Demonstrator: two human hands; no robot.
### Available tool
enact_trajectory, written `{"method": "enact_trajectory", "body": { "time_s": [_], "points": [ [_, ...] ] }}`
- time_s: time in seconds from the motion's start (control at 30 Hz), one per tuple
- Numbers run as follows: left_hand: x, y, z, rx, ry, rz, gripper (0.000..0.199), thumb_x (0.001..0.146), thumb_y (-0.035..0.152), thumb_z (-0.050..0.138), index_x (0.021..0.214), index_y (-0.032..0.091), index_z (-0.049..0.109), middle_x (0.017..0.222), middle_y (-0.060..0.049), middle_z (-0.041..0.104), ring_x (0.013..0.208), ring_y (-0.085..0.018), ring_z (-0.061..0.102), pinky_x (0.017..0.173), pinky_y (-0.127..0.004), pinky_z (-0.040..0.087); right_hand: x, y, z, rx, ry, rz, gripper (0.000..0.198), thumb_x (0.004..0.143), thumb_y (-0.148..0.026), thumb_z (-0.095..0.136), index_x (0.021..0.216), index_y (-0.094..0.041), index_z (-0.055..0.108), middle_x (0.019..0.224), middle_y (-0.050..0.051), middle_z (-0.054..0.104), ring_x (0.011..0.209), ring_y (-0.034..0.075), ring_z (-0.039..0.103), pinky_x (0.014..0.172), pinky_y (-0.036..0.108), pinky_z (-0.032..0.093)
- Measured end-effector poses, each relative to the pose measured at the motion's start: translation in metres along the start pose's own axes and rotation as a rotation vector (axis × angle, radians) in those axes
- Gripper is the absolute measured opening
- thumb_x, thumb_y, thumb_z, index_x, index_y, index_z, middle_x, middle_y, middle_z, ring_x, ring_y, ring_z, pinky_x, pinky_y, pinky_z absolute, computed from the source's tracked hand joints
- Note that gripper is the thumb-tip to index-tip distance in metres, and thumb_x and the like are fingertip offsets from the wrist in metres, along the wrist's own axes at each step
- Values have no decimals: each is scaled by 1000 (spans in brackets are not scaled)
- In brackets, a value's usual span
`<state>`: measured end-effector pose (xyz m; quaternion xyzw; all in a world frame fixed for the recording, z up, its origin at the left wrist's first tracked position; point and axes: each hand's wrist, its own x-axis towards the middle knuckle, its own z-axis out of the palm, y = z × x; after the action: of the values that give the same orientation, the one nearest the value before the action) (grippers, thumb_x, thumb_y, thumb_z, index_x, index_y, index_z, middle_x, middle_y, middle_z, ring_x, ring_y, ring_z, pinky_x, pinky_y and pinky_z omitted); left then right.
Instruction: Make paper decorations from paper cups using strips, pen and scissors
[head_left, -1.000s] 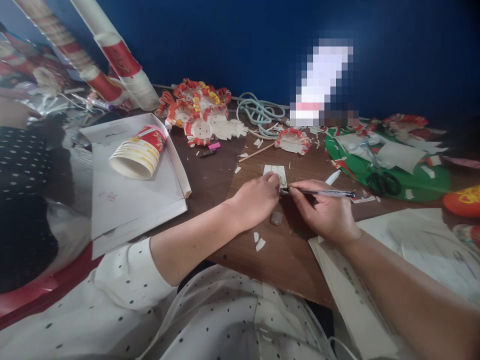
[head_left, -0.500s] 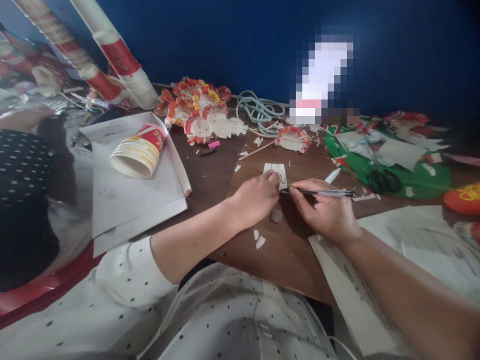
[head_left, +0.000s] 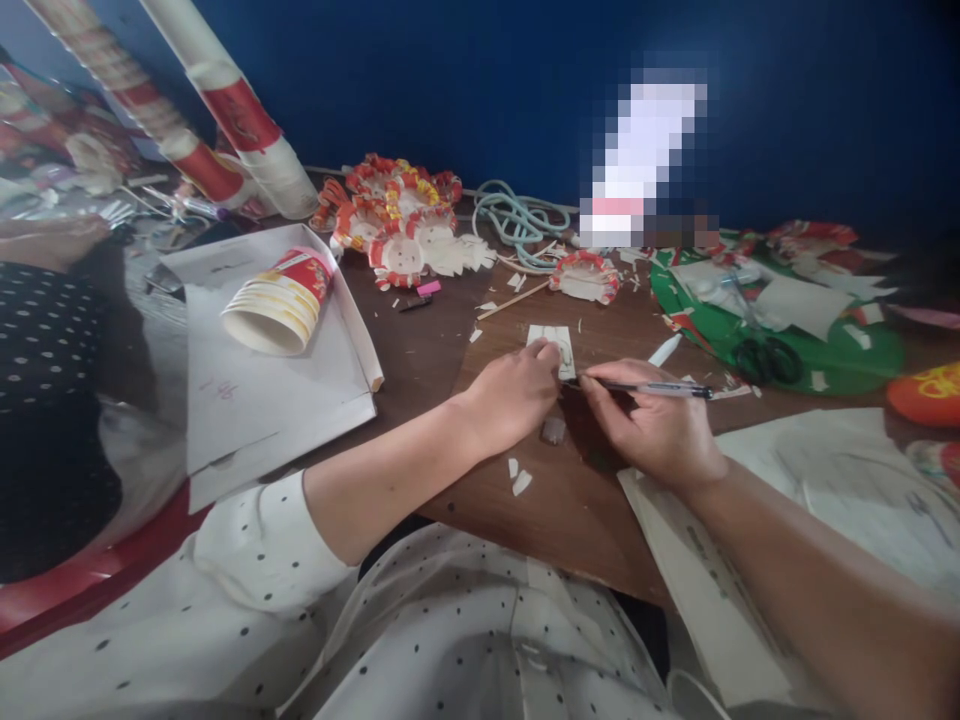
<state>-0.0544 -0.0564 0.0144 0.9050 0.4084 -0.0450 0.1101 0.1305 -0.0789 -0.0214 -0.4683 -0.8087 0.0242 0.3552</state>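
A small white piece of paper (head_left: pixel 550 337) with dark pencil-like lines lies on the brown table. My left hand (head_left: pixel 519 392) is curled over its lower part, fingers bent and pressing on it; the fingertips are partly hidden. In my right hand (head_left: pixel 656 425) a pen (head_left: pixel 664 388) is pinched between thumb and fingers, its tip at the paper's lower right edge. Just below my left fingers sits a small greyish block (head_left: pixel 553 431), perhaps an eraser. Some white paper scraps (head_left: pixel 520 482) lie nearer to me.
Stacked paper cups (head_left: pixel 277 300) rest on a white box lid (head_left: pixel 255 425) at left. Behind are red-and-white cup-paper crafts (head_left: pixel 397 240) and a blue cord (head_left: pixel 517 225). At right, scissors (head_left: pixel 766 360) lie on a green sheet (head_left: pixel 862 365). Another person's dotted sleeve (head_left: pixel 49 350) is at far left.
Very little differs. The pen and my right hand have shifted slightly to the right, the tip staying near the paper's edge. My left hand holds its place.
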Motion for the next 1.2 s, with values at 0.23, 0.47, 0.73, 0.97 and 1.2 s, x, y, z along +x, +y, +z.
{"method": "enact_trajectory", "body": {
  "time_s": [0.23, 0.47, 0.73, 0.97, 1.2],
  "points": [
    [1, 0, 1, -18, -7, -17, 30, 97, 10, 32, 113, 9, 57, 131, -17, 53, 115, -26, 57, 89, -34, 50, -1, 0, -1, 3, -19, 7, 18, 92, -30, 58, 90, -20, 72, 85, 6, 75, 79, 22, 72, 73, 32, 54],
    [0, 1, -3, -32, -14, -22, 29, 96, 9, 33, 114, 10, 56, 130, -16, 54, 112, -24, 59, 89, -35, 50, -2, -2, -2, -8, -13, -14, 16, 92, -29, 59, 90, -20, 72, 85, 6, 76, 79, 22, 72, 73, 32, 54],
    [-1, 1, -1, -3, -11, -18, 29, 96, 8, 34, 115, 10, 55, 129, -17, 53, 114, -26, 57, 89, -35, 50, -2, -1, -1, -6, -17, 11, 17, 92, -30, 58, 91, -21, 72, 87, 6, 76, 81, 22, 73, 75, 32, 55],
    [-1, -8, -1, -21, 23, 63, 28, 94, 10, 36, 106, 11, 61, 128, -15, 56, 117, -25, 56, 100, -37, 44, 2, -8, -5, 35, 27, 28, 16, 91, -28, 58, 91, -20, 71, 87, 6, 76, 81, 21, 72, 77, 32, 56],
    [-2, -20, 1, -95, 104, 65, 36, 89, 5, 37, 111, 17, 63, 127, -9, 62, 118, -24, 57, 113, -48, 31, 4, -6, 1, 83, 2, 66, 19, 93, -32, 56, 92, -21, 72, 89, 7, 77, 83, 22, 72, 79, 34, 57]
  ]
}}
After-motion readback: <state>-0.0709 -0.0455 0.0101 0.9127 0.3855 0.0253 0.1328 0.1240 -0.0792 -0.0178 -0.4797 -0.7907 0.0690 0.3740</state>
